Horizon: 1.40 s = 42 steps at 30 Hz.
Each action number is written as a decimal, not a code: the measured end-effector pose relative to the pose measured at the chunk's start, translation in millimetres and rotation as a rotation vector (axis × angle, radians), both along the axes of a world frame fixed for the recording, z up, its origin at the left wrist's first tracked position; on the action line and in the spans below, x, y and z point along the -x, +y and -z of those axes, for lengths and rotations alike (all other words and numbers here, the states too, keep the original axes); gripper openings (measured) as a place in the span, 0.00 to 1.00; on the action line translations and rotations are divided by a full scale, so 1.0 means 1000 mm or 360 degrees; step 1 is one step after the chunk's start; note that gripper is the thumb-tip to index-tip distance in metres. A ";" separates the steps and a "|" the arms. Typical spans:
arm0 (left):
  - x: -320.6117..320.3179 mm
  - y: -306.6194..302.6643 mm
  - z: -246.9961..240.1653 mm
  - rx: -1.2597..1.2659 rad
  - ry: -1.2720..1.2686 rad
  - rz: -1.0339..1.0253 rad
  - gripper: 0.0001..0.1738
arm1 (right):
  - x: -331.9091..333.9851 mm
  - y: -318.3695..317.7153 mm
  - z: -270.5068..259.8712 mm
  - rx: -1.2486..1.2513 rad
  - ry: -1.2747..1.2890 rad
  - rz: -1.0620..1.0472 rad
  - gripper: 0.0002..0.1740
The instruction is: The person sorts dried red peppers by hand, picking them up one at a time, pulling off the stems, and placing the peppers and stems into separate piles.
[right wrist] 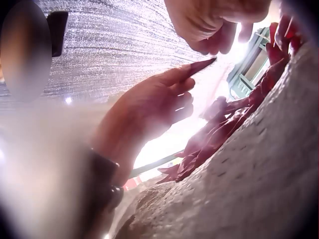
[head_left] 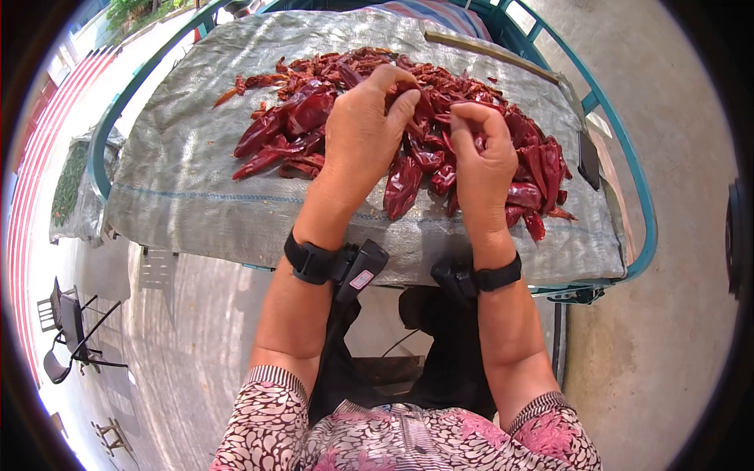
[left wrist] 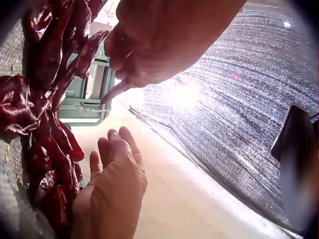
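In the head view my left hand [head_left: 363, 129] is over the pile of dried red chili peppers [head_left: 267, 133], pinching one chili between thumb and fingers. That chili [right wrist: 202, 66] juts from the fingertips in the right wrist view, and part of it [left wrist: 114, 91] shows below the hand in the left wrist view. My right hand [head_left: 485, 161] hovers beside it at the pile's right part. Its fingers [left wrist: 119, 144] are loosely bent with nothing between them in the left wrist view. Larger glossy chilies [head_left: 402, 188] lie nearest me, with smaller shrivelled ones [head_left: 369, 59] behind.
A woven grey sack sheet [head_left: 188, 169] covers the bed of a teal metal-railed cart [head_left: 646, 212]. A wooden strip [head_left: 491, 53] lies along the far side. A dark flat object [head_left: 587, 161] sits at the right edge. Left on the floor stands a folding chair [head_left: 71, 330].
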<state>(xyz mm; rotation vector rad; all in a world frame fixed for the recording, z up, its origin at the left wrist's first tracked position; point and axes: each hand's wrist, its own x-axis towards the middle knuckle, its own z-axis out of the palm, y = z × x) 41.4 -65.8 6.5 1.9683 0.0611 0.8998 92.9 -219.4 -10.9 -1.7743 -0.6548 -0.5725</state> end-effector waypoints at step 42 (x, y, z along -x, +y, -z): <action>-0.001 -0.007 0.006 -0.0358 0.0426 -0.0374 0.16 | -0.010 -0.031 -0.010 0.0138 -0.0143 0.0229 0.09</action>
